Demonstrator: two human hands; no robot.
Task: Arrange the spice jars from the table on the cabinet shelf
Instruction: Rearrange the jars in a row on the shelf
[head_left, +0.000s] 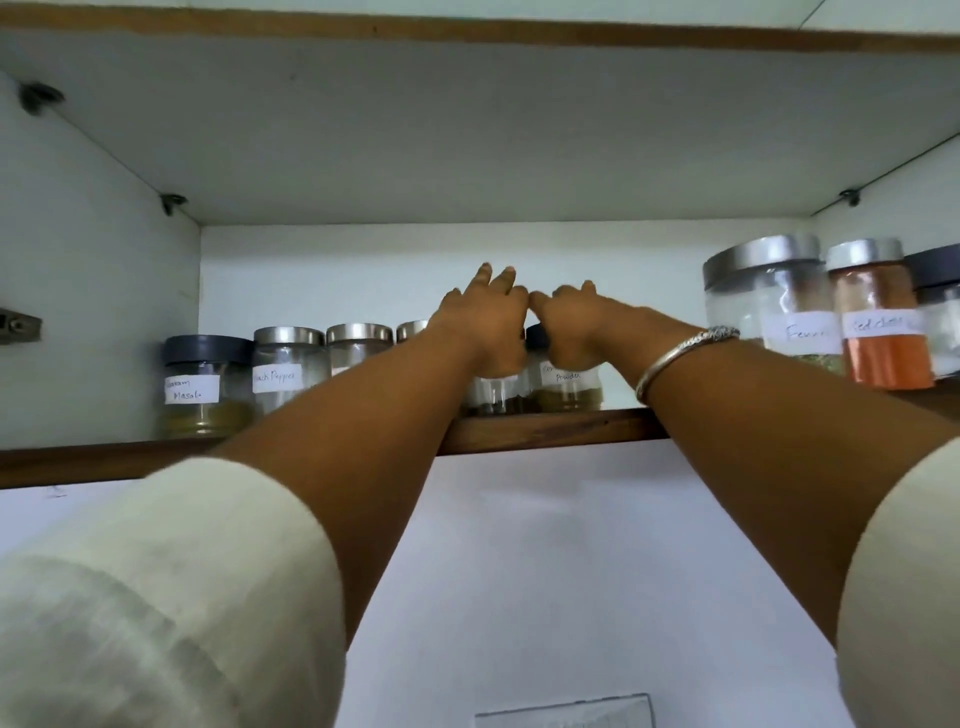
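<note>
A wooden-edged cabinet shelf (550, 427) holds a row of labelled spice jars. My left hand (485, 325) lies over the top of a clear jar with dark contents (492, 397), and its fingers point toward the back wall. My right hand (574, 325), with a silver bangle at the wrist, covers the dark lid of the coriander powder jar (569, 387) just beside it. The thumbs of both hands touch. Both lids are mostly hidden under my palms.
Left of my hands stand the garam masala jar (205, 387), the black pepper jar (288, 371) and two more steel-lidded jars (358, 345). At the right stand a large fennel jar (769, 306), a red chilli jar (880, 322) and a dark-lidded jar (940, 312). A gap lies between the coriander and fennel jars.
</note>
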